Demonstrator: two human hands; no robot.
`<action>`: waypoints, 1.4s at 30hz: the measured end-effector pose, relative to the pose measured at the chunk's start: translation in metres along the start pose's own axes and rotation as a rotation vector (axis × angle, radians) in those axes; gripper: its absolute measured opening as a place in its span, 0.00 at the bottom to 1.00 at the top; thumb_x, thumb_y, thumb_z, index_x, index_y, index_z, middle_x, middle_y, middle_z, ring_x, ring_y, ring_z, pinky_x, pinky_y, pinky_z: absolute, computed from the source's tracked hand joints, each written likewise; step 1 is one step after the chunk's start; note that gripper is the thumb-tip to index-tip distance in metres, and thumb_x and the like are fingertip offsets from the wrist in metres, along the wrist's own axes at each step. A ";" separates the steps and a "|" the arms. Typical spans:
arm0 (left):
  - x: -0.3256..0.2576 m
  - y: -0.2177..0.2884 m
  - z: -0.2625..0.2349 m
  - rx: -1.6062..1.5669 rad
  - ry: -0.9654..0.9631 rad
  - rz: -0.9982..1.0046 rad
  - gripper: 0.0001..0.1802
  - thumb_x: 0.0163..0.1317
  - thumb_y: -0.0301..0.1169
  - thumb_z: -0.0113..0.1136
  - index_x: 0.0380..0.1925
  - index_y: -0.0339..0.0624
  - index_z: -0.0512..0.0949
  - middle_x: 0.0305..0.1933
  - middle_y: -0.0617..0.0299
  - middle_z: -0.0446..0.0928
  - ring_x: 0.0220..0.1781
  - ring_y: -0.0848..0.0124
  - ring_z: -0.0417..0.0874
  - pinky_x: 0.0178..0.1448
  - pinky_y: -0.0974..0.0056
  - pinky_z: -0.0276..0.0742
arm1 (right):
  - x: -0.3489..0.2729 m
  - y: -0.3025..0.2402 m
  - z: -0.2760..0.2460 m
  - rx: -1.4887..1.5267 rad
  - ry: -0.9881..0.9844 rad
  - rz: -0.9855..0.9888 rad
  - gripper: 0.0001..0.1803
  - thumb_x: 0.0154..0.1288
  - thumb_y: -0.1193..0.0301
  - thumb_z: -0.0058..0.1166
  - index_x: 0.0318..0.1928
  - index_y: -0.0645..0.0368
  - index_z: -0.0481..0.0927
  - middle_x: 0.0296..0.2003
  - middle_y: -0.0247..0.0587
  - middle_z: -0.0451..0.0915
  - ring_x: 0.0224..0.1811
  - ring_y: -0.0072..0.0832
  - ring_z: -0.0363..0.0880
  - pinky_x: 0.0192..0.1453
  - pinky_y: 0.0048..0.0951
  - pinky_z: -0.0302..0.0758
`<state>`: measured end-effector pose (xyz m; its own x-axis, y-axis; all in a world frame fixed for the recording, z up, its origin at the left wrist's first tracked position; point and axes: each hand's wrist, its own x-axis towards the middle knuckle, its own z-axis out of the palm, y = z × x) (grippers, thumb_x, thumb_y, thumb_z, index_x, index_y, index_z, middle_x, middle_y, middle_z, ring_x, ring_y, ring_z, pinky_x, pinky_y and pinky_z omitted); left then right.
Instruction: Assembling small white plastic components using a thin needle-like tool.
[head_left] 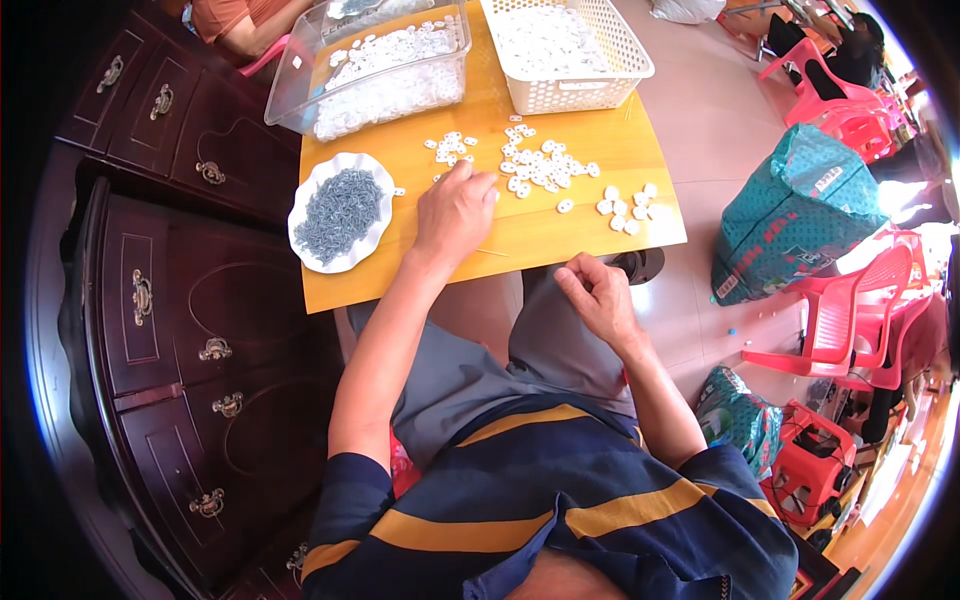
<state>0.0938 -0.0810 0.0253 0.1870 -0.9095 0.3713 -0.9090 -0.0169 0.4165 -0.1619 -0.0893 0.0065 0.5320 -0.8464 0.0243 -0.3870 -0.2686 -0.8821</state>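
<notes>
My left hand (456, 212) is over the yellow tabletop (380, 283), its fingers curled down beside the small white plastic pieces. Whatever its fingertips may hold is hidden beneath them. My right hand (598, 298) is at the table's near edge above my lap, with thumb and bent fingers drawn together; I cannot make out anything in it. Small white oval pieces with dark spots (545, 168) lie loose in the middle. A separate group of plainer white pieces (621, 209) sits to the right. On the left, a wavy-rimmed white plate (298, 232) holds a heap of small thin grey parts (343, 212).
At the table's far side stand a clear plastic bin (290, 98) and a white perforated basket (560, 97), both full of white pieces. Dark wooden drawers (150, 300) line the left. Rightward are a teal bag (785, 215), pink plastic chairs (840, 310) and a red stool (808, 462). Another person's arm (255, 35) shows far left.
</notes>
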 end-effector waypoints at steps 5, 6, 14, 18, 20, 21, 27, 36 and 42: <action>0.012 0.004 0.011 -0.022 -0.021 0.013 0.05 0.64 0.30 0.63 0.34 0.43 0.84 0.36 0.56 0.78 0.42 0.54 0.84 0.44 0.49 0.82 | 0.000 0.003 0.001 0.013 -0.003 0.016 0.13 0.69 0.66 0.63 0.34 0.64 0.81 0.19 0.43 0.77 0.19 0.27 0.74 0.28 0.31 0.73; 0.013 0.004 0.013 -0.007 -0.017 0.015 0.04 0.63 0.30 0.64 0.34 0.43 0.84 0.37 0.56 0.78 0.42 0.54 0.84 0.44 0.49 0.82 | 0.000 0.004 0.001 0.015 -0.004 0.021 0.13 0.69 0.66 0.63 0.34 0.64 0.80 0.19 0.43 0.77 0.19 0.27 0.74 0.27 0.31 0.72; 0.027 0.002 0.023 0.060 -0.067 -0.005 0.03 0.61 0.30 0.66 0.31 0.44 0.83 0.36 0.57 0.79 0.42 0.55 0.84 0.43 0.48 0.82 | 0.001 0.006 -0.001 0.026 0.000 0.030 0.13 0.69 0.66 0.63 0.34 0.64 0.80 0.19 0.43 0.77 0.19 0.28 0.75 0.28 0.32 0.73; 0.033 0.000 0.021 0.111 -0.110 0.038 0.04 0.62 0.30 0.63 0.31 0.42 0.83 0.35 0.56 0.79 0.42 0.53 0.84 0.43 0.46 0.82 | 0.001 0.007 -0.003 0.028 0.005 0.037 0.13 0.69 0.66 0.63 0.35 0.64 0.80 0.19 0.43 0.77 0.20 0.29 0.76 0.29 0.32 0.73; 0.037 0.000 0.022 0.137 -0.135 0.062 0.04 0.62 0.29 0.62 0.32 0.41 0.83 0.35 0.55 0.79 0.41 0.52 0.84 0.43 0.46 0.82 | 0.001 0.006 -0.003 0.045 0.014 0.036 0.13 0.69 0.66 0.63 0.35 0.64 0.80 0.19 0.43 0.77 0.20 0.30 0.76 0.29 0.32 0.73; 0.039 0.000 0.022 0.189 -0.140 0.081 0.04 0.62 0.29 0.62 0.32 0.42 0.82 0.35 0.55 0.80 0.41 0.53 0.85 0.43 0.47 0.82 | 0.002 0.003 -0.004 0.049 0.006 0.031 0.13 0.69 0.66 0.63 0.35 0.64 0.81 0.19 0.43 0.77 0.20 0.30 0.76 0.29 0.32 0.73; 0.033 0.007 -0.004 0.086 -0.115 -0.011 0.03 0.61 0.27 0.59 0.32 0.38 0.78 0.33 0.52 0.81 0.36 0.53 0.84 0.41 0.49 0.79 | 0.022 -0.025 -0.019 -0.066 0.065 -0.052 0.11 0.68 0.66 0.64 0.34 0.61 0.82 0.19 0.42 0.78 0.20 0.30 0.78 0.29 0.32 0.74; -0.056 0.020 -0.046 -0.732 0.060 -0.290 0.04 0.65 0.20 0.59 0.32 0.36 0.74 0.24 0.66 0.76 0.24 0.82 0.75 0.30 0.72 0.72 | 0.082 -0.027 -0.004 -0.622 0.167 -0.286 0.13 0.65 0.66 0.62 0.48 0.55 0.86 0.37 0.43 0.84 0.34 0.44 0.86 0.37 0.42 0.83; -0.102 0.016 -0.044 -0.989 0.147 -0.519 0.06 0.69 0.20 0.61 0.45 0.33 0.80 0.32 0.70 0.79 0.29 0.87 0.74 0.33 0.77 0.71 | 0.084 -0.025 0.009 -0.773 0.108 -0.242 0.13 0.66 0.65 0.60 0.48 0.54 0.85 0.37 0.45 0.84 0.35 0.46 0.87 0.37 0.44 0.84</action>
<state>0.0764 0.0293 0.0304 0.5578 -0.8295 0.0286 -0.0261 0.0170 0.9995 -0.1009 -0.1495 0.0259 0.6070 -0.7534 0.2528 -0.7020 -0.6575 -0.2737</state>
